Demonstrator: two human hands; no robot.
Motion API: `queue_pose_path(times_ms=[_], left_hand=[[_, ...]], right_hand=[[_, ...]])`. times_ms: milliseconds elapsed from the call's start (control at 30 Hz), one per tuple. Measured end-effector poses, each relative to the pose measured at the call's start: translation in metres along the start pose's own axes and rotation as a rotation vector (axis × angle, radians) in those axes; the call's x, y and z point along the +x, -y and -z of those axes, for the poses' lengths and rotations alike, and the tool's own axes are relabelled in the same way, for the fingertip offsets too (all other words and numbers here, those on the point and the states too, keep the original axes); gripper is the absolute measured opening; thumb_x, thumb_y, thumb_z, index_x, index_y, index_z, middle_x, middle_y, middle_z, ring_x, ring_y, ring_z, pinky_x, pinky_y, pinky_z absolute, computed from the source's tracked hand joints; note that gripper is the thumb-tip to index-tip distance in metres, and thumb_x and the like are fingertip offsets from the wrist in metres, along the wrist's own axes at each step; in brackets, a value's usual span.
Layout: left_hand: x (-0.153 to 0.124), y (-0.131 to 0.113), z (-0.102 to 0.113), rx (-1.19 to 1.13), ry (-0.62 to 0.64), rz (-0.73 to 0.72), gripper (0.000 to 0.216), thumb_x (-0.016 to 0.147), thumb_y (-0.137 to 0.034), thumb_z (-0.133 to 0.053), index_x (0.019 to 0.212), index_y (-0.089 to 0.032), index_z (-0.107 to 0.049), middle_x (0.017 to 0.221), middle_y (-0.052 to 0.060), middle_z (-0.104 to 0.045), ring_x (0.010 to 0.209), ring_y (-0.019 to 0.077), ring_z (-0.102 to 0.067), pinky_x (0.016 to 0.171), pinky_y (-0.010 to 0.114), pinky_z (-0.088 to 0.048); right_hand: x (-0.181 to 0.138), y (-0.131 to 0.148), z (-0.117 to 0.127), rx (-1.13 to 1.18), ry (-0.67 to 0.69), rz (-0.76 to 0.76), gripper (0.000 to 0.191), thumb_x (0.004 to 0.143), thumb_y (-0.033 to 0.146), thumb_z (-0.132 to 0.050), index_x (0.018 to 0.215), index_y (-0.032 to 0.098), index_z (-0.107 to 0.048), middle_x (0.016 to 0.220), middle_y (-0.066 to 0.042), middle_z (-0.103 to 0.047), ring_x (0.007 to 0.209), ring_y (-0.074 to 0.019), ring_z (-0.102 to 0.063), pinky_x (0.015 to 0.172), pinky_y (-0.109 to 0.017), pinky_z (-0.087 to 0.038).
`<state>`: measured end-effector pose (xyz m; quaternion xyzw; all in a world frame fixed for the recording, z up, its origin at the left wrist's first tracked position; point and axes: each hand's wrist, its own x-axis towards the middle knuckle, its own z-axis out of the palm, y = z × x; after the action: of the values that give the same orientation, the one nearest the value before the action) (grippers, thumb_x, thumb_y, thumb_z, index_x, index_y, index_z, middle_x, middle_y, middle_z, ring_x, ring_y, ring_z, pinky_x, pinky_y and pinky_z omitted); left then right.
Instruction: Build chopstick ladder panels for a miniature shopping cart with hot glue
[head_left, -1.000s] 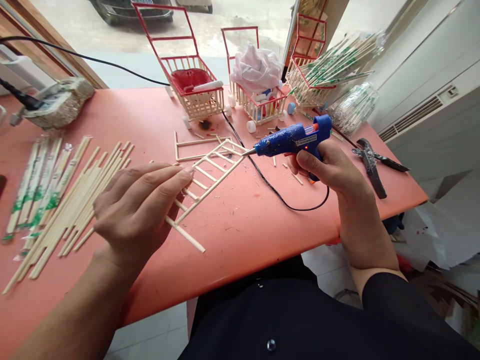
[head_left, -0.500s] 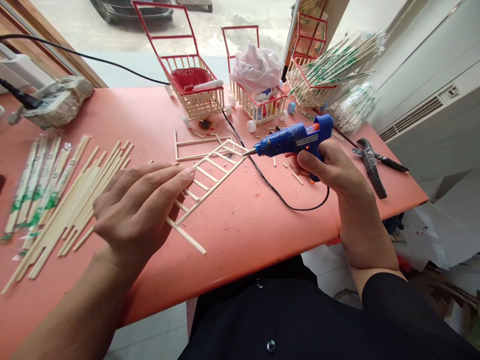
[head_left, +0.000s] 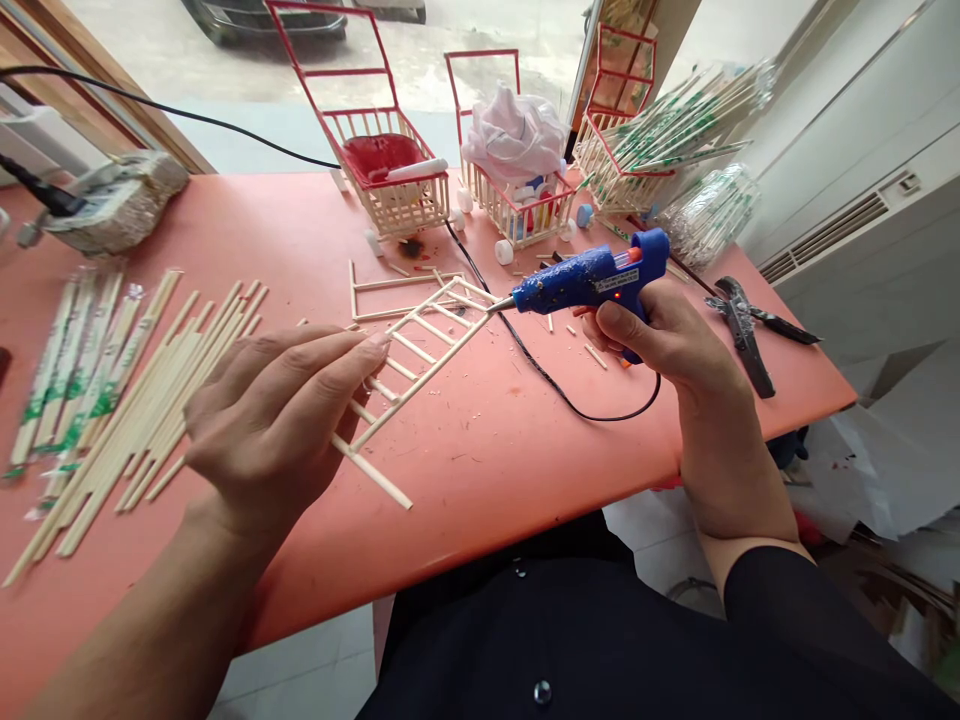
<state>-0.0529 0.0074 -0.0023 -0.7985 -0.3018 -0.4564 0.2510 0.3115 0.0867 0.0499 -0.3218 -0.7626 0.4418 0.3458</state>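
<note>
Between the fingers of my left hand is a ladder-like frame of wooden sticks, tilted up above the table. Its near end has a longer crosspiece that sticks out toward me. My right hand is wrapped round a blue hot glue gun, whose small orange light is lit. The metal nozzle of the gun is at the far right corner of the frame. Behind the frame, another stick frame lies flat on the table.
Loose sticks and wrapped chopsticks lie at left. Small stick carts with red handles stand along the back. Black-handled pliers rest at right. The gun's black cord loops over the pink table.
Almost nothing differs. The glue gun has shifted very slightly to the right, its nozzle still at the frame's far corner. My left hand holds the frame in the same place.
</note>
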Motion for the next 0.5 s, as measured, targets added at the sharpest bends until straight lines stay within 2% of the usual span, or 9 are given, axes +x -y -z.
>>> queue_pose_path(times_ms=[500], left_hand=[[-0.0002, -0.0011, -0.0003, 0.021, -0.027, 0.010, 0.043, 0.093, 0.006, -0.082, 0.133, -0.009, -0.086, 0.101, 0.017, -0.091, 0.094, 0.0334, -0.089, 0.083, 0.040, -0.066]], right_hand=[[0.0000, 0.0039, 0.0036, -0.068, -0.023, 0.013, 0.066, 0.104, 0.076, -0.078, 0.075, 0.019, -0.065, 0.064, 0.001, -0.055, 0.057, -0.0105, -0.048, 0.052, -0.029, -0.033]])
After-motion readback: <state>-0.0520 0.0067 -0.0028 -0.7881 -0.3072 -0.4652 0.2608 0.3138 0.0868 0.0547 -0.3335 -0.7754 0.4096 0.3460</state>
